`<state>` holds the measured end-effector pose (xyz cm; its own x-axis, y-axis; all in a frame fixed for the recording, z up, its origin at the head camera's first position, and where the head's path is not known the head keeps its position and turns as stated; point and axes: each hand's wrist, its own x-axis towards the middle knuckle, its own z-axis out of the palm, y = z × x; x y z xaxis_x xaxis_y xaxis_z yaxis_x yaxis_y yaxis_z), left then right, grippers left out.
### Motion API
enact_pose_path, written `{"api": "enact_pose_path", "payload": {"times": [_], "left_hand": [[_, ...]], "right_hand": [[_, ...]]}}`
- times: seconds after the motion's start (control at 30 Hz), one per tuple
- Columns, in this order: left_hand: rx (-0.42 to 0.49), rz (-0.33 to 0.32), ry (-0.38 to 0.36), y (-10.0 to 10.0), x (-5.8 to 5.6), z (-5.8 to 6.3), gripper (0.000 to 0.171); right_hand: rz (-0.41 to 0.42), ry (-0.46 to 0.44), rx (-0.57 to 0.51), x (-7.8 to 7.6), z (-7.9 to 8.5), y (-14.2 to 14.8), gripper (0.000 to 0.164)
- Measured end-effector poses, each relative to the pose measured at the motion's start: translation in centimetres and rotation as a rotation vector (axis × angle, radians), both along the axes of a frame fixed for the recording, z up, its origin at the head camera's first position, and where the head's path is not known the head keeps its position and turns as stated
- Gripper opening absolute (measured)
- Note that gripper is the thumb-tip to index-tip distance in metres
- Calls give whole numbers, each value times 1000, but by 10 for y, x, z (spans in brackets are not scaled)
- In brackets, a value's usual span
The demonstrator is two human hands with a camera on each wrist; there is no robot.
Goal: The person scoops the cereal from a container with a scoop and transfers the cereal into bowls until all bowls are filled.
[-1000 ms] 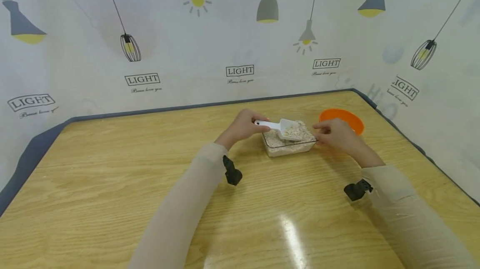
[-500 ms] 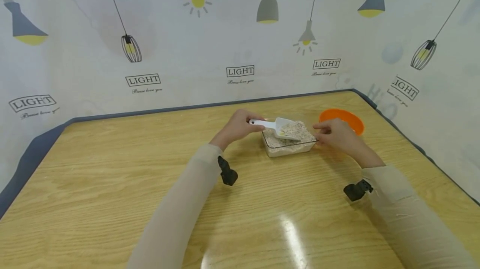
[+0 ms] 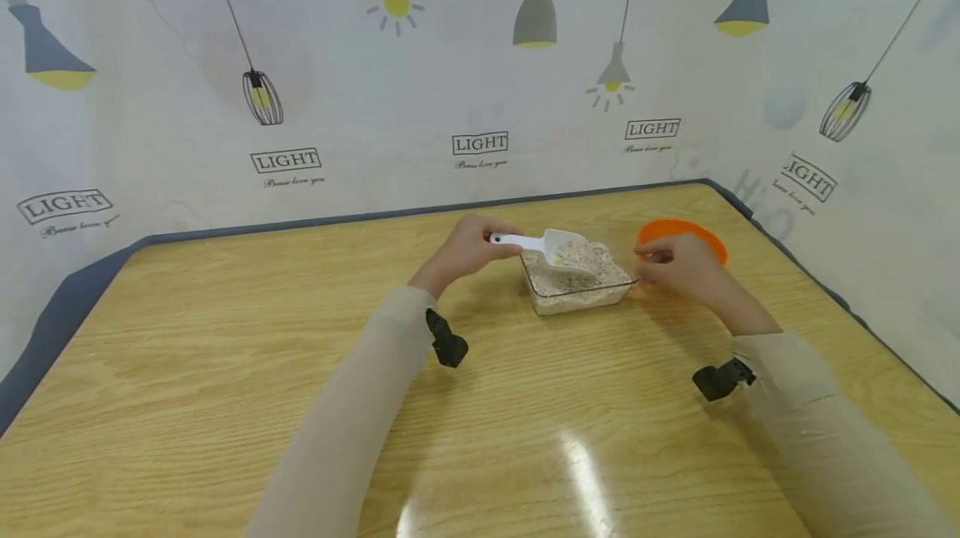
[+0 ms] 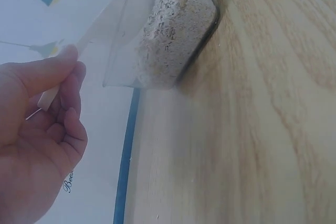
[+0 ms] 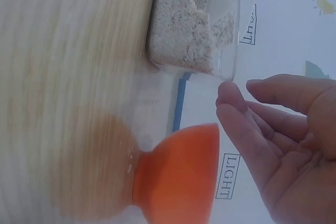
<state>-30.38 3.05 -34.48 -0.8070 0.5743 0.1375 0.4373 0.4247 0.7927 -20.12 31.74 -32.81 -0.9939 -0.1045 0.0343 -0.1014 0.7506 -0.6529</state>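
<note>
My left hand (image 3: 467,253) pinches the handle of a small white scoop (image 3: 531,243) between thumb and fingers. The scoop's blade lies in pale flakes like oats (image 3: 588,259), at the left part of a clear rectangular container (image 3: 581,301). In the left wrist view the scoop (image 4: 102,19) slants down behind the container's clear wall. My right hand (image 3: 686,271) is at the container's right corner. Seen from the right wrist, its fingertips (image 5: 231,95) are at or just beside the rim, thumb apart from them. An orange bowl (image 5: 181,174) stands close to this hand.
Behind the right hand, the orange bowl (image 3: 686,230) is partly hidden. The wooden table (image 3: 300,338) ends at a dark blue edge, with a lamp-printed cloth (image 3: 352,88) rising behind it. Each sleeve carries a black wrist camera.
My left hand has drawn the scoop leftward across the flakes, its blade now farther left and slightly higher. The right hand has shifted slightly right, with its thumb and fingers a little farther apart.
</note>
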Motion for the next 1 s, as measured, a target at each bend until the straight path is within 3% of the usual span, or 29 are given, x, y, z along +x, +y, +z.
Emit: {"api": "enact_pose_path", "payload": {"times": [0.37,0.6,0.77,1.0], "left_hand": [[46,14,-50,5,-3,8,28],[82,26,-87,10,-6,16,28],[91,10,-88,17,-7,22,28],[104,-30,-76,32,-10,27,29]], "right_hand": [[-59,18,90,5,9,27,40],[-75,15,27,5,21,45,42],[-104,11,46,3,28,61,45],[-166,-13,-27,-8,25,91,44]]}}
